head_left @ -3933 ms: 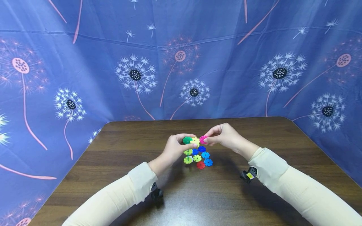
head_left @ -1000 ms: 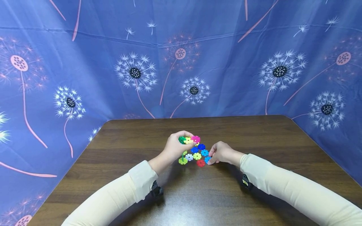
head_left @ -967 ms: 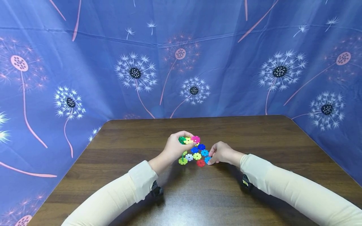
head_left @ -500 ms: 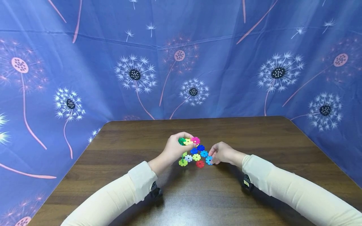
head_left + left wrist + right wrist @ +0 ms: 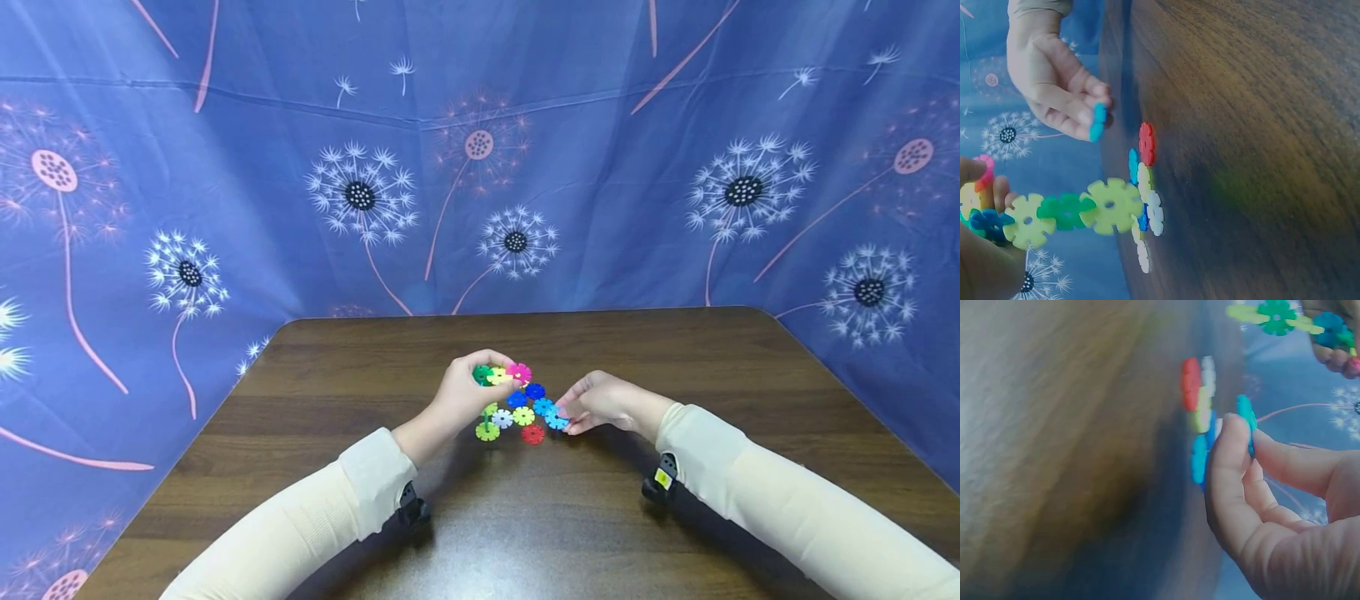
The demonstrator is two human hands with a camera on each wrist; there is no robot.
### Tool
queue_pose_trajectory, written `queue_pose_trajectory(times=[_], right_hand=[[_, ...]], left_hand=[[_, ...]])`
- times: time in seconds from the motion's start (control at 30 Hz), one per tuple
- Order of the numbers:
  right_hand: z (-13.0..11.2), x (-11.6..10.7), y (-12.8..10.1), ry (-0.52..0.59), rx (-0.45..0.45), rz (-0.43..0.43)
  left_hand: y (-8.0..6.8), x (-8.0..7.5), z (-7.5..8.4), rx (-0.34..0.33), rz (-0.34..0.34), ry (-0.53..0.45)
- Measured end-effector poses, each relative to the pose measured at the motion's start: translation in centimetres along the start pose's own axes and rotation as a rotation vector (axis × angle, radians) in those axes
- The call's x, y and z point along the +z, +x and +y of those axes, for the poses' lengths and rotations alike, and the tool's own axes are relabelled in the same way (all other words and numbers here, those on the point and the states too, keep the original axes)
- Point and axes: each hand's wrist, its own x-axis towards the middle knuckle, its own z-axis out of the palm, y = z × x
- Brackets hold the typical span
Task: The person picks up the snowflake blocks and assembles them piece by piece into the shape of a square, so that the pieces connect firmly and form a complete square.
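Light-blue snowflake disc (image 5: 557, 419) is pinched edge-on between thumb and fingertips of the right hand (image 5: 604, 403), lifted just clear of the table (image 5: 675, 350); the wrist views confirm the disc (image 5: 1247, 419) is gripped at its rim, with little plastic between the pads.

Just left of that pinch lie loose discs flat on the wood: red disc (image 5: 532, 434), yellow-green, white and blue ones touching or nearly touching each other.

Further left and above, the left hand (image 5: 467, 395) curls fingers and thumb around the top of the joined chain (image 5: 1066, 212), which comprises pink, yellow, dark green and blue discs at the grip, with a lime disc (image 5: 487, 431) at the low end, resting on or just above the table.

Risks, as judged:
- The rim-only pinch is shallow, so the disc could twist or pop out if pressed into a slot at an angle.
- The chain is held only at its upper end, so side force may flex it and unseat a joint.
- The right fingers are close to the loose discs, so a sweep could scatter them.
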Motion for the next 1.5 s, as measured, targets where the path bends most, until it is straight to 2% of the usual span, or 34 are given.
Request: queue_pose_trajectory(times=[0.17, 0.27, 0.77, 0.9, 1.13, 1.5], right_hand=[[-1.5, -0.4, -0.7, 0.018, -0.022, 0.007], [-2.2, -0.7, -1.1, 0.041, -0.028, 0.010], [-5.0, -1.0, -2.1, 0.237, -0.117, -0.027], [-5.3, -0.6, -2.2, 0.243, -0.128, -0.020], [-5.8, -0.4, -2.4, 0.266, -0.119, -0.017], [-5.5, -0.1, -2.3, 0.265, -0.153, -0.058]], left_hand=[[0.2, -0.1, -0.2, 0.036, -0.003, -0.004], [-0.3, -0.1, 0.6, 0.031, -0.004, -0.001], [-0.4, 0.4, 0.7, 0.040, 0.008, 0.020], [0.0, 0.6, 0.2, 0.051, 0.008, -0.004], [1.6, 0.9, -2.3, 0.046, 0.032, 0.003], [1.7, 1.0, -2.5, 0.064, 0.051, 0.013]])
